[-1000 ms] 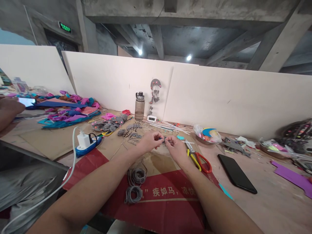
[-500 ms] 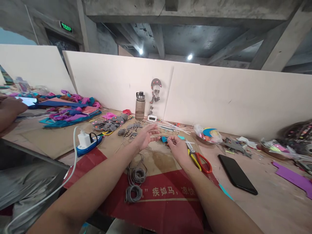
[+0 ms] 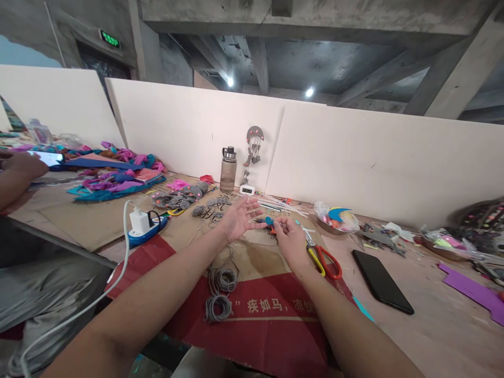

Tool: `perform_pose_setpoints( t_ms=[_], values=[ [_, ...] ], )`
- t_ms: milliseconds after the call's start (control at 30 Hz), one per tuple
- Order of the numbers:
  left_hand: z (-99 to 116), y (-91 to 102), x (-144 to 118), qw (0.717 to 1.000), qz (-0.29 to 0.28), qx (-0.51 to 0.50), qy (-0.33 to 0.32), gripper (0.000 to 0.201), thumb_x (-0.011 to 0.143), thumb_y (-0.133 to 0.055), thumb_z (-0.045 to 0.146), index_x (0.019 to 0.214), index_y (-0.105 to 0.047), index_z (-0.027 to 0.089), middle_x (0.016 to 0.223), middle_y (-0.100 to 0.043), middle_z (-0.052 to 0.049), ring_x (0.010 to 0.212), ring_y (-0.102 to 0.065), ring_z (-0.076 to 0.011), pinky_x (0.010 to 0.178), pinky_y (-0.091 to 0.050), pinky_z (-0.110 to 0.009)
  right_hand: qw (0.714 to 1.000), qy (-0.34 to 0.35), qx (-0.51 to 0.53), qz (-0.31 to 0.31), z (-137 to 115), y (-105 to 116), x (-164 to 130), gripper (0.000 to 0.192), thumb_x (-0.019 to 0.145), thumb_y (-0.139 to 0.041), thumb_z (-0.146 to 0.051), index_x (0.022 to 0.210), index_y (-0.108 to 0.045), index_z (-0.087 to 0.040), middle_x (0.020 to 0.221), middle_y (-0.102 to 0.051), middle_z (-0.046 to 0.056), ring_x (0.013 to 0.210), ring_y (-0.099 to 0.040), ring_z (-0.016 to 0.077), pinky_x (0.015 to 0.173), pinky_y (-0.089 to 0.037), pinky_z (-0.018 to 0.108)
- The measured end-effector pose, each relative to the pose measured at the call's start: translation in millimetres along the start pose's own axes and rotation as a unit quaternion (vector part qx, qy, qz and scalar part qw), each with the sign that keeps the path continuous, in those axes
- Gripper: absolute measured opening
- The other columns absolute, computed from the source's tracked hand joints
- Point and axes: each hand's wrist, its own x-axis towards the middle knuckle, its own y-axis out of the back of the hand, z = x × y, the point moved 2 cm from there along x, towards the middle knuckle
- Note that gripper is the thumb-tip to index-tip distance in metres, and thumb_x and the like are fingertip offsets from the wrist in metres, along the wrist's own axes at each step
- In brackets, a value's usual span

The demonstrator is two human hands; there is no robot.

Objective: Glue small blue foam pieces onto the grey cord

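The right hand (image 3: 290, 237) pinches a small blue piece (image 3: 269, 221) at its fingertips — low over the surface (image 3: 433, 315) for steadiness; the left hand (image 3: 238, 217) lies spread, empty, just beside it, scissors (image 3: 321, 255) within reach.

A craft workshop: bare concrete ceiling, a table (image 3: 433, 315) strewn with foam scraps (image 3: 118, 181), scissors (image 3: 323, 258) and cord coils (image 3: 220, 294).

Table (image 3: 433, 325) bears cardboard (image 3: 252, 262), scissors (image 3: 321, 257), phone (image 3: 381, 281).
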Motion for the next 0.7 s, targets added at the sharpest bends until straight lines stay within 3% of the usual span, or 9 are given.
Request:
perform_pose_setpoints(
  t_ms=[100, 267, 467, 700],
  values=[
    [-0.6, 0.1, -0.3, 1.000, -0.004, -0.003, 0.004, 0.034, 0.086, -0.057, 0.045, 0.101, -0.061, 0.015, 0.100, -0.063, -0.009, 0.095, -0.063, -0.0238, 0.088, -0.050, -0.060, 1.000, 0.007, -0.004, 0.024, -1.5, 1.9, -0.6, 0.025, 0.085, -0.052, -0.046, 0.087, -0.060, -0.022, 0.071, -0.064, 0.001, 0.062, -0.056, 0.0151, 0.060, -0.043, 0.026],
    [-2.5, -1.4, -1.7, 1.000, -0.003, -0.004, 0.013, 0.037, 0.087, -0.056, 0.048, 0.100, -0.061, 0.014, 0.098, -0.063, -0.011, 0.093, -0.063, -0.0231, 0.088, -0.050, -0.059, 1.000, 0.016, -0.010, -0.019, -3.4, -1.3, -1.6, 0.022, 0.084, -0.053, -0.042, 0.082, -0.059, -0.021, 0.071, -0.064, 0.002, 0.065, -0.058, 0.0163, 0.062, -0.045, 0.027],
    [-3.1, -1.4, -1.4, 1.000, -0.012, -0.009, 0.012, 0.036, 0.087, -0.056, 0.047, 0.098, -0.061, 0.013, 0.097, -0.063, -0.011, 0.092, -0.063, -0.0230, 0.090, -0.049, -0.060, 0.999, 0.033, 0.009, 0.009, -7.1, -0.6, -3.6, 0.021, 0.085, -0.053, -0.042, 0.086, -0.059, -0.021, 0.076, -0.066, 0.003, 0.068, -0.059, 0.0160, 0.064, -0.046, 0.027],
    [-1.8, 1.0, -0.3, 1.000, -0.001, -0.009, 0.014, 0.035, 0.088, -0.054, 0.046, 0.098, -0.061, 0.013, 0.096, -0.064, -0.011, 0.092, -0.064, -0.0239, 0.089, -0.050, -0.059, 0.999, 0.035, -0.033, -0.014, -7.8, -1.2, -3.5, 0.020, 0.085, -0.052, -0.039, 0.081, -0.059, -0.021, 0.071, -0.064, 0.002, 0.062, -0.057, 0.0158, 0.059, -0.043, 0.027]
  ],
)
